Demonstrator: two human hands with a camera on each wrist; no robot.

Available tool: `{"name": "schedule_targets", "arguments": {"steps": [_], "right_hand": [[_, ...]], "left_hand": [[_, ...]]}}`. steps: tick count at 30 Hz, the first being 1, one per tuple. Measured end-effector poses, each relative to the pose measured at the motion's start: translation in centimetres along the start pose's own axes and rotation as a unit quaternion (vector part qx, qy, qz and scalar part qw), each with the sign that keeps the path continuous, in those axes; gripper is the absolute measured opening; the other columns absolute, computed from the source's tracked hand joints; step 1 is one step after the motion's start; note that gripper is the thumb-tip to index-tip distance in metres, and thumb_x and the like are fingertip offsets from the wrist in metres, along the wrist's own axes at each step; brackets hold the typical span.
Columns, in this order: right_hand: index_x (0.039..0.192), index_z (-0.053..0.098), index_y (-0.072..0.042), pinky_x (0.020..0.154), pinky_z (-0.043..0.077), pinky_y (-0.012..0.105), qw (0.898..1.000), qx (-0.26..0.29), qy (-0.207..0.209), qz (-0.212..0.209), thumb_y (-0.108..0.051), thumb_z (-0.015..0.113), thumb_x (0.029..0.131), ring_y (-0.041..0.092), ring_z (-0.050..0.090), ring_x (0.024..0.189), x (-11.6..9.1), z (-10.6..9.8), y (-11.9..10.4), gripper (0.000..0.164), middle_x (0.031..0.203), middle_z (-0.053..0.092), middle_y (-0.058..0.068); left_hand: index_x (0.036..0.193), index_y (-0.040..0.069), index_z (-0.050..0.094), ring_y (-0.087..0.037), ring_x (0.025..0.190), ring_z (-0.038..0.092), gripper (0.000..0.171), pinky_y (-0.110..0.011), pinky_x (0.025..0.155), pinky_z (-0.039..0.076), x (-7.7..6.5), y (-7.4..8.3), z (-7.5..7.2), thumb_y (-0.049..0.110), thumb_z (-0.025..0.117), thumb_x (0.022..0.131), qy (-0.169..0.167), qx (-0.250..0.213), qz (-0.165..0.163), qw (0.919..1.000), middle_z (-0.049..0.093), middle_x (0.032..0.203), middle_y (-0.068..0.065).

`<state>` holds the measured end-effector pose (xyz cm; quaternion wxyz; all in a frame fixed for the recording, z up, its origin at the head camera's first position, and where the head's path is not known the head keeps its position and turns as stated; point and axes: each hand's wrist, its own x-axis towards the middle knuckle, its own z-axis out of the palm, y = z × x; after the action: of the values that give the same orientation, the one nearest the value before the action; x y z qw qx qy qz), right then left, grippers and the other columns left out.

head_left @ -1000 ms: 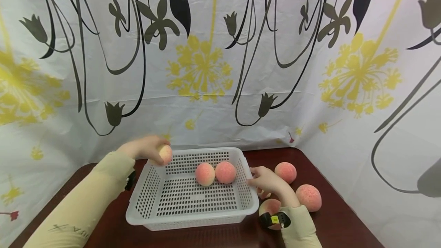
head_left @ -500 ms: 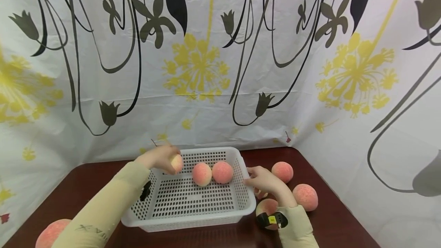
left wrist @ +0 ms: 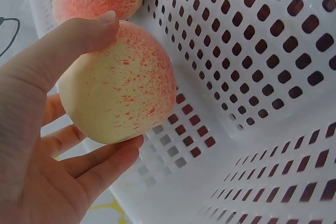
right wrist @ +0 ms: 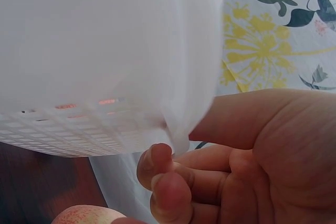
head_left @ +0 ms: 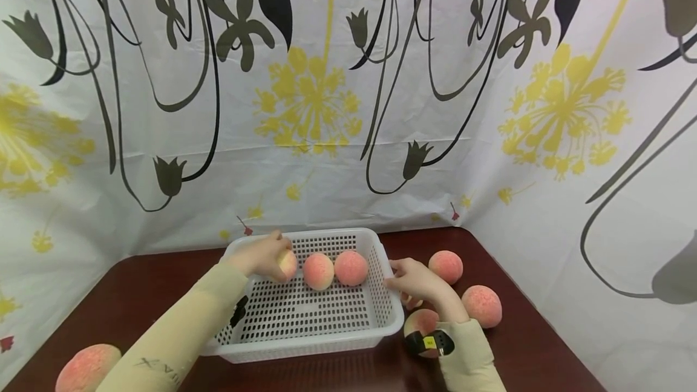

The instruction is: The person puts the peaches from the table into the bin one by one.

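Note:
My left hand [head_left: 262, 256] holds a pink-and-yellow peach [left wrist: 126, 87] over the back left part of a white perforated plastic basket [head_left: 305, 342]. In the left wrist view the thumb lies on one side of the peach and the fingers on the other. Two more peaches, a two-toned one [head_left: 318, 271] and a pinker one [head_left: 351, 268], sit side by side in the basket, right of the held one. My right hand [head_left: 420, 282] grips the basket's right rim, with the thumb over the rim and the fingers curled below it in the right wrist view.
Right of the basket, a peach [head_left: 445, 267] and a larger one [head_left: 481, 306] lie on the dark red table [head_left: 523, 343]. Another peach [head_left: 422, 323] is partly behind the right wrist strap. At the front left lies a peach [head_left: 87, 369]. A flowered curtain [head_left: 316, 198] hangs behind.
My left hand has carried its peach rightward and down, from the basket's left rim to beside the two peaches inside. The right hand keeps its grip on the rim.

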<state>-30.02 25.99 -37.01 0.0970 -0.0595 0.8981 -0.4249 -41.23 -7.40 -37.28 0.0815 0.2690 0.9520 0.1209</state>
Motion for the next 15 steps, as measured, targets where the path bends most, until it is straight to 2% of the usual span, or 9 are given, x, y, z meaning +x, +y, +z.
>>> {"name": "schedule_targets", "arguments": {"steps": [7,15], "right_hand": [[0.126,0.060,-0.002,0.043,0.048,0.034,1.000,-0.004,0.002,-0.019,-0.014,0.066,0.089,0.017,0.050,0.051,0.1,0.0,0.2,0.039,0.082,0.062,0.008],[0.126,0.059,-0.001,0.043,0.048,0.033,1.000,0.001,-0.004,-0.015,-0.013,0.065,0.089,0.017,0.049,0.052,0.0,0.0,0.1,0.039,0.081,0.062,0.008]], "left_hand": [[0.125,0.008,0.058,-0.021,0.086,0.053,0.070,-0.040,0.073,0.049,0.1,-0.1,0.8,0.027,0.088,0.065,0.018,0.001,0.009,0.9998,0.048,0.115,-0.009],[0.127,0.008,0.058,-0.021,0.084,0.052,0.071,-0.041,0.072,0.048,0.0,-0.1,1.3,0.025,0.088,0.065,0.010,-0.007,0.001,0.9999,0.048,0.111,-0.007]]}}
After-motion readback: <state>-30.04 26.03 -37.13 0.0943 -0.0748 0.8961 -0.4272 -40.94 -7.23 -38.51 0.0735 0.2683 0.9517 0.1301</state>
